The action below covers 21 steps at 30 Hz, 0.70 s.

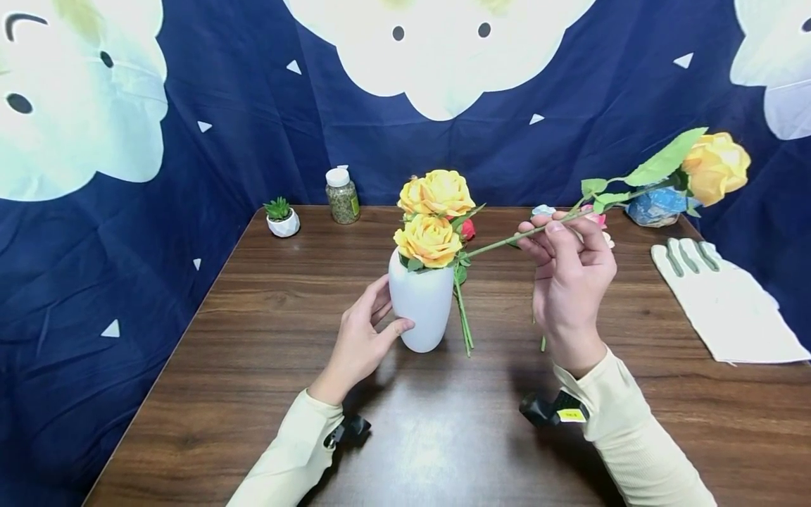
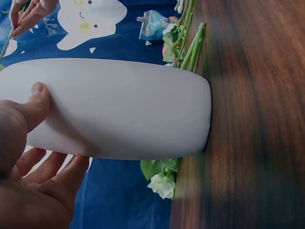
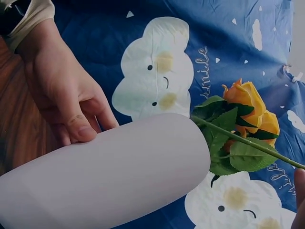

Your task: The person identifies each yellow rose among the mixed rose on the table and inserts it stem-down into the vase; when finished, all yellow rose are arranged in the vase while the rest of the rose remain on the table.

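A white vase [image 1: 421, 306] stands upright on the table with yellow roses [image 1: 431, 239] in its mouth. My left hand [image 1: 361, 338] holds the vase's left side, thumb [image 2: 38, 102] on the near face and fingers behind. To the right, my right hand [image 1: 573, 282] pinches the green stem of another yellow rose [image 1: 716, 169]. That rose slants, its bloom up at the right and its stem's lower end by the vase mouth. Whether the stem end touches the vase I cannot tell. In the right wrist view, the stem [image 3: 248, 142] crosses in front of the vase's leaves.
Behind the vase lie green stems [image 1: 464, 317] and a red flower [image 1: 467, 229]. More flowers lie partly hidden behind my right hand. A blue bag [image 1: 655, 205] and white gloves [image 1: 728, 303] are at right; a potted succulent [image 1: 281, 218] and a jar [image 1: 342, 197] stand back left.
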Available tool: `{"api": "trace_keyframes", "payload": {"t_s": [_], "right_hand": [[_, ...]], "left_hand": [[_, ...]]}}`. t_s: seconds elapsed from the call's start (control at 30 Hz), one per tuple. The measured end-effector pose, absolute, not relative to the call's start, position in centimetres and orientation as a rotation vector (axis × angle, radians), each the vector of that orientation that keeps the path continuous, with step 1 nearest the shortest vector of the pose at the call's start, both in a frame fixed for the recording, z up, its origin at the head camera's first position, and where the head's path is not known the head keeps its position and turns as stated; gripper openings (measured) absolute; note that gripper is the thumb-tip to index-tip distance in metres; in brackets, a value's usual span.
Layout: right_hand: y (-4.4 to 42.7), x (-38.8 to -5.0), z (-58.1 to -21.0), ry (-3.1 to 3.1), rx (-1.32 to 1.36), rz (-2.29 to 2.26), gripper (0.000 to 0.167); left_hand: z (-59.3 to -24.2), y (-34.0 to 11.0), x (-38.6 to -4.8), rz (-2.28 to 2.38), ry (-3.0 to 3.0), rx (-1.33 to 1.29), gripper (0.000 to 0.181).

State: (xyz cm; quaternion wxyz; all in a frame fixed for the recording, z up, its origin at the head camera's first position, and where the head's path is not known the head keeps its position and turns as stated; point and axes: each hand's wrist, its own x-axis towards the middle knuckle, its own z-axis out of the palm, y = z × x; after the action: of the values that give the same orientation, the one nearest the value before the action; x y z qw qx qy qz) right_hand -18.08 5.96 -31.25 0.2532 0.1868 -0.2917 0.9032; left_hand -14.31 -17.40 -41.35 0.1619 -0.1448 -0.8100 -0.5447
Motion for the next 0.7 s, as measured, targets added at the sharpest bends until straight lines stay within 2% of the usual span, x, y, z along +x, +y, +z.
{"api": "trace_keyframes", "payload": {"t_s": [0.7], "right_hand": [[4.2, -17.7, -31.6, -1.097, 0.539, 2.081, 0.01]], "left_hand": [[-41.3, -17.4, -14.2, -1.568, -2.306, -0.406, 0.073]]}}
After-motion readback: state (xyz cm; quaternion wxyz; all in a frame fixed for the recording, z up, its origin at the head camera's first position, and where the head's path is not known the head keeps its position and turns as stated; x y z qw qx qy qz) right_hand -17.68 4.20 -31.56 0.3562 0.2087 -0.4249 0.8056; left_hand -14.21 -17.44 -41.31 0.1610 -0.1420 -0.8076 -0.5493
